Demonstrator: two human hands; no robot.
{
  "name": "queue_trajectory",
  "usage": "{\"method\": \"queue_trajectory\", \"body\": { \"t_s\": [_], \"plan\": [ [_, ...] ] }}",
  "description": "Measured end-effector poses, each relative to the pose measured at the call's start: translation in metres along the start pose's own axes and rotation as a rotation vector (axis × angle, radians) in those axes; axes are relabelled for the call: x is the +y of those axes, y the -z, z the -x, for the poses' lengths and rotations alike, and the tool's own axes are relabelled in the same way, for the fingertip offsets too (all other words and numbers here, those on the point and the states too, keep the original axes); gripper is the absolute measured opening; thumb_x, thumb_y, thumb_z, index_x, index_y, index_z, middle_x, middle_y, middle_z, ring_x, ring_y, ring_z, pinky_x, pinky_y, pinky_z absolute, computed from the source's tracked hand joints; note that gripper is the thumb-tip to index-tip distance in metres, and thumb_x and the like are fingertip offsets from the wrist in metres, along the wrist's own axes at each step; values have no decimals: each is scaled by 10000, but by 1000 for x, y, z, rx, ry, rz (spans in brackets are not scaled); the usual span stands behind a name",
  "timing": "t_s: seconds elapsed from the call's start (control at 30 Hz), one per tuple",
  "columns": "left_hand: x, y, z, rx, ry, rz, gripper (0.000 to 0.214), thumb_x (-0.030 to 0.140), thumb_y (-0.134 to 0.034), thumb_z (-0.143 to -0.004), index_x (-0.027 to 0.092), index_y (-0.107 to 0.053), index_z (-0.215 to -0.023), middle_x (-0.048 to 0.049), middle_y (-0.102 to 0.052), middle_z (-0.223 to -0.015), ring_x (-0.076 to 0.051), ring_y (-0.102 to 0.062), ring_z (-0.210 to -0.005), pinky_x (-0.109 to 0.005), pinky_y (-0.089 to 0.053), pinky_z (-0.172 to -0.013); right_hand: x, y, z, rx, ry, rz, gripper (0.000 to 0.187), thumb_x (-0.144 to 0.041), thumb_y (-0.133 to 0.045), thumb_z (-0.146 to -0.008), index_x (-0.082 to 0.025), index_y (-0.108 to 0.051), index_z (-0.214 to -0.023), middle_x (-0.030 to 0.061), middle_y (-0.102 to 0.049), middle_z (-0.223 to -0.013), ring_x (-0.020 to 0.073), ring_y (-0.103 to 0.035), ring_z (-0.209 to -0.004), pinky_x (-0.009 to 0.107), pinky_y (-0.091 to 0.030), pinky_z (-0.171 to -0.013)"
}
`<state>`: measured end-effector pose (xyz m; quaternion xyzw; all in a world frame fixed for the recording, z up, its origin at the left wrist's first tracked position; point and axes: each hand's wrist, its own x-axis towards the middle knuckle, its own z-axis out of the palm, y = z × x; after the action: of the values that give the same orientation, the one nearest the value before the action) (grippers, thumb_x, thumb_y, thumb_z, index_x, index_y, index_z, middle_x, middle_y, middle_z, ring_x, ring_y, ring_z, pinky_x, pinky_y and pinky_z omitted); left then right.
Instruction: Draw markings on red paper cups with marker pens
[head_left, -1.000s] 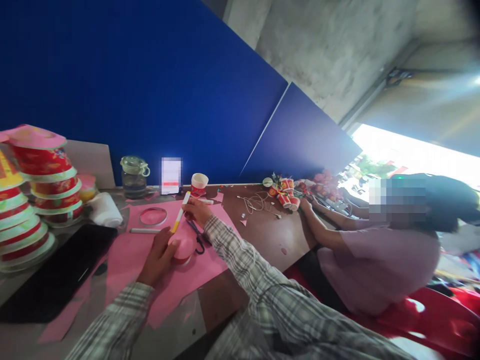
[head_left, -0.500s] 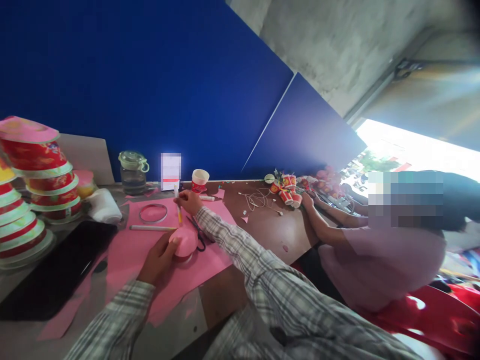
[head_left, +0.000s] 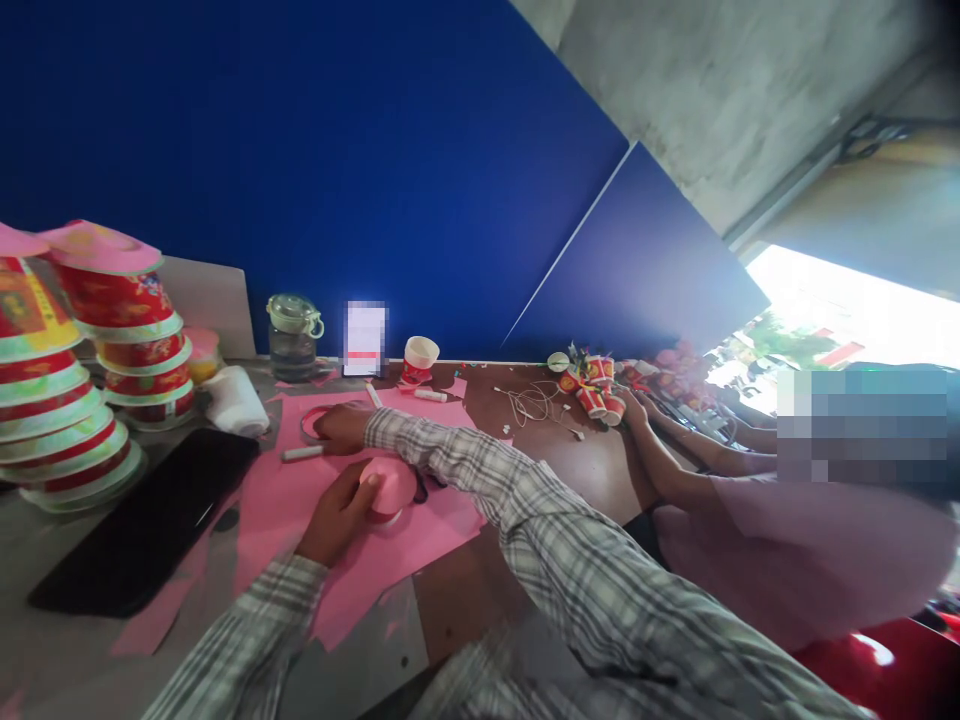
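Observation:
My left hand [head_left: 341,510] holds a small cup with a pink paper top [head_left: 387,484], its thumb pressed against the pink. To its upper left, my right hand [head_left: 345,428] has its fingers at a thin ring [head_left: 307,420], perhaps a roll of tape, and appears to grip its edge. Just below that hand lies a white marker [head_left: 301,453], partly covered. Another pen [head_left: 373,395] rests beyond the right wrist. Scissors [head_left: 420,488] show only a dark handle beside the cup. Large pink paper [head_left: 281,545] lies beneath these things.
Stacked red bowls [head_left: 146,350] stand at left, near a black phone [head_left: 146,525] and a white roll [head_left: 236,400]. Along the blue partition are a glass jar [head_left: 292,345], a lit phone [head_left: 364,340] and a paper cup [head_left: 420,357]. A co-worker [head_left: 810,540] sits at right by red cups [head_left: 596,390].
My right hand has let go of the pen and moved down and left to the ring. My left hand still holds the pink-topped cup. The whole view has shifted slightly.

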<state>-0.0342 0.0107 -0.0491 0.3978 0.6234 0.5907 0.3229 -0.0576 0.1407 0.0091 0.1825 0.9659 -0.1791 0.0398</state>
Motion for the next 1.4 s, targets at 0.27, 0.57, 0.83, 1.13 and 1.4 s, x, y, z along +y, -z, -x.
{"method": "queue_trajectory", "body": {
  "t_s": [0.27, 0.57, 0.83, 1.13, 1.4],
  "plan": [
    [1, 0, 0, -1, 1, -4, 572, 557, -428, -610, 125, -571, -956, -85, -605, -925, -194, -537, -895, -338, -377, -819, 33, 21, 13, 111, -87, 6, 126, -208, -569, -773, -127, -640, -837, 27, -624, -768, 113, -530, -689, 216, -377, -648],
    [1, -1, -1, -2, 1, -14, 590, 577, -423, -600, 126, -568, -952, -89, -605, -916, -203, -540, -873, -348, -389, -795, 41, 24, 15, 91, -111, -3, 187, -311, -623, -756, -141, -659, -826, 2, -648, -729, 75, -530, -631, 174, -356, -602],
    [-5, 0, -1, 0, -12, -3, 572, 563, -433, -610, 139, -567, -971, -93, -600, -961, -205, -534, -921, -342, -377, -820, 28, -2, 5, -43, -164, 148, 271, -249, -777, -580, -96, -619, -737, 69, -650, -768, 167, -608, -763, 242, -463, -675],
    [2, 1, -1, -7, 7, 9, 599, 578, -432, -595, 124, -566, -962, -85, -600, -946, -187, -530, -910, -325, -366, -829, 42, 1, 12, -46, -144, 160, 295, -294, -510, -859, -86, -513, -1069, 111, -558, -1071, 195, -567, -1032, 399, -495, -900],
    [9, 0, 1, -7, 26, -33, 668, 624, -396, -570, 97, -573, -940, -52, -563, -657, -201, -528, -796, -343, -410, -724, 49, -10, 23, 22, -176, 42, 322, -294, -480, -876, -82, -486, -1118, 120, -539, -1115, 190, -565, -1042, 389, -505, -900]
  ]
}}
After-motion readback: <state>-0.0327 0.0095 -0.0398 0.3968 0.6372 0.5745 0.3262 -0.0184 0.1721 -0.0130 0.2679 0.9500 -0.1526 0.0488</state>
